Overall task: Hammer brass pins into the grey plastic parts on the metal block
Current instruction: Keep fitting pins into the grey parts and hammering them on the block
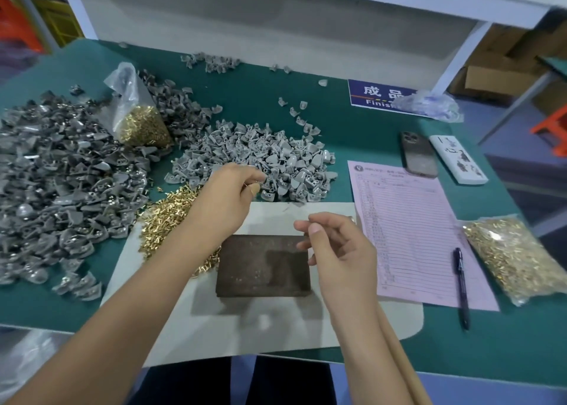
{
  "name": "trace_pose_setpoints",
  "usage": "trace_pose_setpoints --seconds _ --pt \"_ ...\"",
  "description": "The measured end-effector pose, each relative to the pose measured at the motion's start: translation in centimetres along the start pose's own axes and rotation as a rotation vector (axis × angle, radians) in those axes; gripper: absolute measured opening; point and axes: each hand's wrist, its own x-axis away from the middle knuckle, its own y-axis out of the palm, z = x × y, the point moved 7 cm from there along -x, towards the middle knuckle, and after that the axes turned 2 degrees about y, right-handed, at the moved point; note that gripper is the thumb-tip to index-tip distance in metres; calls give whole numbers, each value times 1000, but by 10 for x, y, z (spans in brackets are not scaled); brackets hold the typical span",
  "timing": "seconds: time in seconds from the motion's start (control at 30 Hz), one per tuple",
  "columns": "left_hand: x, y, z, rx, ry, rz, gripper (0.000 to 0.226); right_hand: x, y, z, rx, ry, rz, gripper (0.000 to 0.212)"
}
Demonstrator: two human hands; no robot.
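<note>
The metal block [263,265] lies bare, so nothing is being hammered yet. Beyond it, the left hand [228,197] pinches at the grey plastic parts [260,156]; the right hand [340,245] hovers above it, fingers curled, contents unclear.

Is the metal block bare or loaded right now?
Bare: the metal block shows only its dark, scuffed top, with no grey part or brass pin on it.

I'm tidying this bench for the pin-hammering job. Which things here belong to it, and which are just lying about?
Job: metal block; light grey parts pile; loose brass pins; open pin bag; sealed pin bag; darker grey parts pile.

Lying about: phone; remote; pink form; pen.
</note>
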Motion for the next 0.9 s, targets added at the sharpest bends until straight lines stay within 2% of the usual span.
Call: trace_pose_setpoints --seconds 0.07,0.23,0.33,0.47,0.57,0.63,0.7,0.83,0.9 --pt "7 -4 -1 114 -54 -1 26 6 1 -2 -20 6 -2 13" --pt "39 -15 8 655 -155 -46 20 19 4 -8 -10 3 2 10" --pt "65 -15 16 764 -184 -113 18 25 4 -8 76 -35 -2 17" --pt "97 -17 17 669 -172 -214 17 32 3 -5 195 -75 -3 7" --pt "110 -12 12 515 -181 -313 18 34 2 -2 195 -63 -10 13" --pt "112 -10 10 366 -135 -325 15 36 4 -3 221 -87 -18 16" --pt "113 -11 8 296 -102 -258 14 40 7 -9 268 -147 -33 15" --pt "126 -18 8 205 -18 -2 14 43 13 -18 527 -336 -55 7" --pt "138 -19 9 194 -15 51 11 40 16 -15 557 -336 -88 8"
